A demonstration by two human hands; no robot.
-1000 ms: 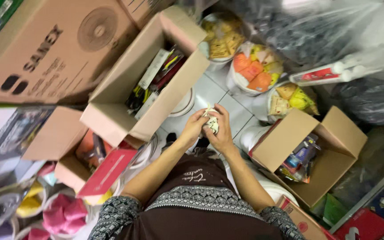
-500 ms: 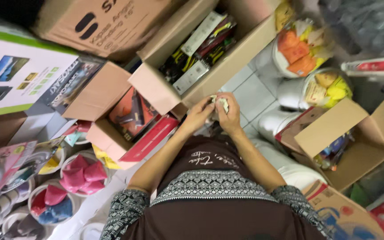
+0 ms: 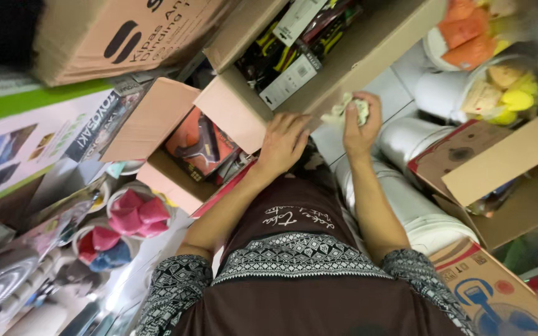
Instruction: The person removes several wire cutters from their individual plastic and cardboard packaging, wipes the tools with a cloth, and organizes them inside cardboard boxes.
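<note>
Floor of pale square tiles point(image 3: 400, 93), mostly covered; stock crowds in from every side. Far left: a flat white-and-green printed carton point(image 3: 26, 137) lying under a large brown cardboard box point(image 3: 126, 37). Below these, round white tubs of pink and blue soft pieces point(image 3: 122, 227). Next right, a small open cardboard box with orange-and-black packaged goods point(image 3: 197, 146).

Centre: a long open cardboard box of black, yellow and white packets point(image 3: 319, 56). The left hand point(image 3: 283, 142) lies flat, fingers spread, on this box's near flap, gripping nothing. The right hand point(image 3: 361, 124) is closed around a crumpled pale yellowish wad point(image 3: 347, 111), held just beside the long box's wall, above the tiles.

Right: stacked white plastic buckets point(image 3: 418, 205), tubs of orange and yellow items point(image 3: 499, 93), and an open brown cardboard box point(image 3: 499, 180).

Open room: only the narrow tile strip between the long box and the buckets.
</note>
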